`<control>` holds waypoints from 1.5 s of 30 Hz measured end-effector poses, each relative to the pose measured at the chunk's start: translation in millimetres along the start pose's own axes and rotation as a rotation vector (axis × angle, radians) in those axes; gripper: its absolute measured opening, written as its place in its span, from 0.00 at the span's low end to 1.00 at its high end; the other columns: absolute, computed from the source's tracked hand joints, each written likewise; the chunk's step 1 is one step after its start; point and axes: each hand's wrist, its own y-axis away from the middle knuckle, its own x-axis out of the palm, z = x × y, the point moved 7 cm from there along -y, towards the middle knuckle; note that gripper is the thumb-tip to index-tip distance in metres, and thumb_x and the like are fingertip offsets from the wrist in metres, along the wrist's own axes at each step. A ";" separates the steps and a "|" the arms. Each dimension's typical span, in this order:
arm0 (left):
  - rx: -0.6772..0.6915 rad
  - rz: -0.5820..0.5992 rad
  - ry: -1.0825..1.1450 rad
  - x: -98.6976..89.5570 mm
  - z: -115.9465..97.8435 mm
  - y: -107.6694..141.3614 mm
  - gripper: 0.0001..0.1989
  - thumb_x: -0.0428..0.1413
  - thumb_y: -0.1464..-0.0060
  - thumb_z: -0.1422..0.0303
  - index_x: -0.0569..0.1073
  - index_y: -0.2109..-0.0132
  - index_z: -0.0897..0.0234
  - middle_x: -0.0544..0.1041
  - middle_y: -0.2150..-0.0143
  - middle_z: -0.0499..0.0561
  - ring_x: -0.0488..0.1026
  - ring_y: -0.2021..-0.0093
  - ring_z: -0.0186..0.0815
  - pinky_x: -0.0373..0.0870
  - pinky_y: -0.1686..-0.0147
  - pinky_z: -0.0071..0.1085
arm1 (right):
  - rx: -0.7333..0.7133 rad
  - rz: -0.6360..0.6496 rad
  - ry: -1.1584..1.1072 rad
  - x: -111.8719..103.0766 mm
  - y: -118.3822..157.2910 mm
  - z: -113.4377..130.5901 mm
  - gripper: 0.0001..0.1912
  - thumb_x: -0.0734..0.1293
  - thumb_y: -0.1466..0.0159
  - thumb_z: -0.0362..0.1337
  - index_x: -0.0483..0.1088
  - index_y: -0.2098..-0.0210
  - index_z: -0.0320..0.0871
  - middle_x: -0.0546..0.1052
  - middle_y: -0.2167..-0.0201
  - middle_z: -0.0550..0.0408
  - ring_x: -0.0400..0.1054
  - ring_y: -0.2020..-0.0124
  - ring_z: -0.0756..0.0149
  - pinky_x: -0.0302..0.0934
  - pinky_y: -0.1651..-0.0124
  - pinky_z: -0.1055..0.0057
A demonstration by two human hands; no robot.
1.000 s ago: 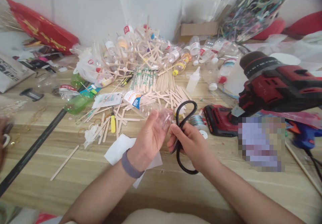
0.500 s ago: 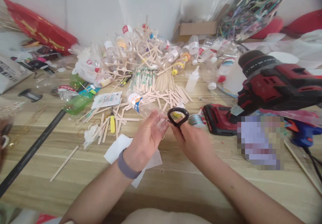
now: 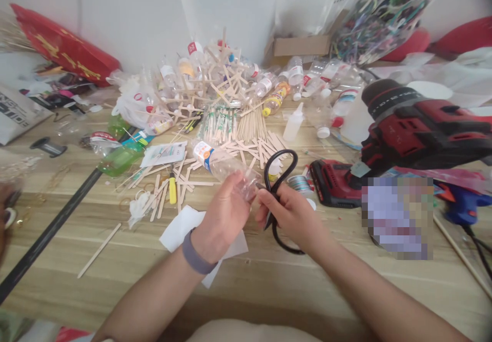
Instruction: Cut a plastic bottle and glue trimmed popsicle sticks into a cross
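Observation:
My left hand, with a grey band at the wrist, is closed around the near end of a clear plastic bottle. The bottle lies tilted, its orange, white and blue label toward the far left. Black-handled scissors are gripped in my right hand, their two handle loops spread wide apart. The right fingers pinch near the pivot, right beside the bottle's near end. Whether the blades touch the plastic is hidden by my fingers. White paper pieces lie on the table under my left wrist.
A red and black cordless drill stands at the right, near a blue glue gun. Wooden sticks, several bottles and a yellow-handled screwdriver lie ahead. A dark rod crosses the left side. Part of another person's hand shows there.
The scissors have turned in my right hand, and both handle loops now show, spread apart. My right fingers have shifted toward the pivot. My left hand still holds the bottle, moved slightly.

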 end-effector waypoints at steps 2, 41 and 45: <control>0.008 -0.048 0.039 -3.5 -2.9 0.6 0.08 0.55 0.40 0.69 0.71 0.68 0.66 0.74 0.72 0.48 0.72 0.72 0.31 0.70 0.70 0.26 | -0.130 -0.104 0.288 -14.1 0.0 9.2 0.20 0.57 0.33 0.50 0.64 0.76 0.45 0.76 0.82 0.54 0.71 0.81 0.65 0.57 0.77 0.73; -0.140 0.101 -0.112 2.5 20.6 2.1 0.27 0.44 0.36 0.48 0.73 0.68 0.65 0.68 0.82 0.46 0.64 0.86 0.32 0.60 0.85 0.29 | -0.006 0.051 -0.072 9.0 2.4 6.4 0.19 0.57 0.33 0.47 0.60 0.77 0.46 0.73 0.85 0.58 0.69 0.83 0.67 0.61 0.76 0.72; -0.130 0.115 -0.143 1.9 16.1 2.6 0.25 0.48 0.38 0.49 0.72 0.70 0.65 0.69 0.81 0.47 0.67 0.85 0.33 0.64 0.83 0.29 | 0.147 0.134 -0.221 9.6 4.4 -0.4 0.19 0.58 0.35 0.53 0.61 0.72 0.46 0.75 0.83 0.58 0.69 0.84 0.67 0.53 0.83 0.75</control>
